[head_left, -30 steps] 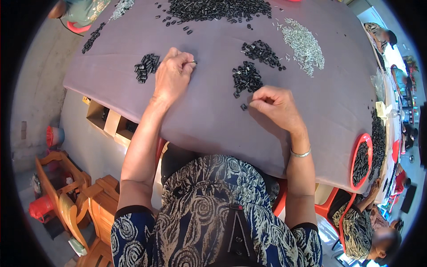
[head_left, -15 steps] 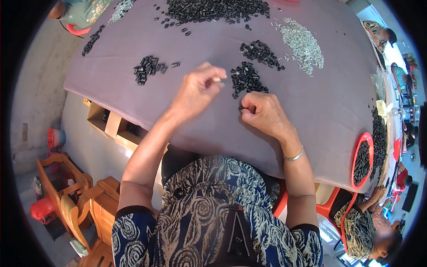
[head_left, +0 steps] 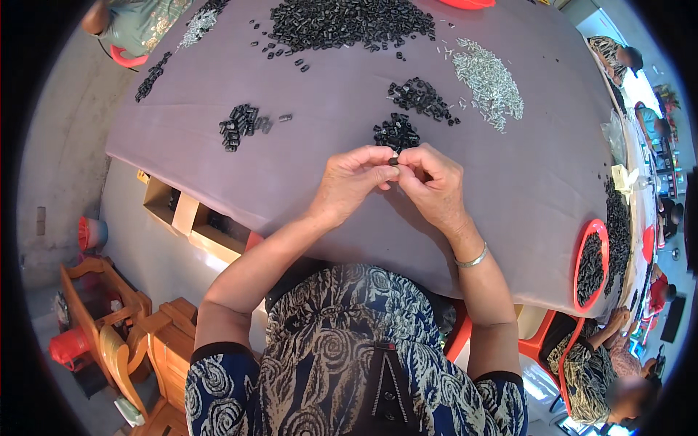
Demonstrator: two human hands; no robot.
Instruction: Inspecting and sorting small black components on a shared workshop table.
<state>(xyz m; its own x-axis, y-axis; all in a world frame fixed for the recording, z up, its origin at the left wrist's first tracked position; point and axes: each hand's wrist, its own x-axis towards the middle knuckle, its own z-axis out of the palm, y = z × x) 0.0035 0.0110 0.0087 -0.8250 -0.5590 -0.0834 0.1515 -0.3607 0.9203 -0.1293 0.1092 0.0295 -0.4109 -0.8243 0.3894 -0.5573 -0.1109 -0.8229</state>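
Observation:
Above the near part of the cloth, my left hand [head_left: 352, 182] and my right hand [head_left: 436, 183] meet fingertip to fingertip. Both are closed in a pinch around a small black piece [head_left: 393, 162], with a tiny pale bit [head_left: 395, 154] showing at its top. The fingers hide most of it, so I cannot tell how the two fit together. Just beyond my fingertips lies a heap of short black cylindrical pieces [head_left: 396, 132]. Another black heap [head_left: 422, 99] sits a little farther off, beside a pile of slim silvery pieces [head_left: 488, 83].
A mauve cloth [head_left: 313, 87] covers the table. Left of my hands is a small pile of black cylinders [head_left: 240, 127]; a large black heap [head_left: 349, 22] spreads at the far side. A red-rimmed basket [head_left: 592, 265] stands at right. Cardboard boxes [head_left: 185, 211] sit under the left edge. Other people sit around.
My left hand, pinching a small pale piece, has come right and nearer to meet my right hand. The right hand's closed fingers have turned toward the left ones.

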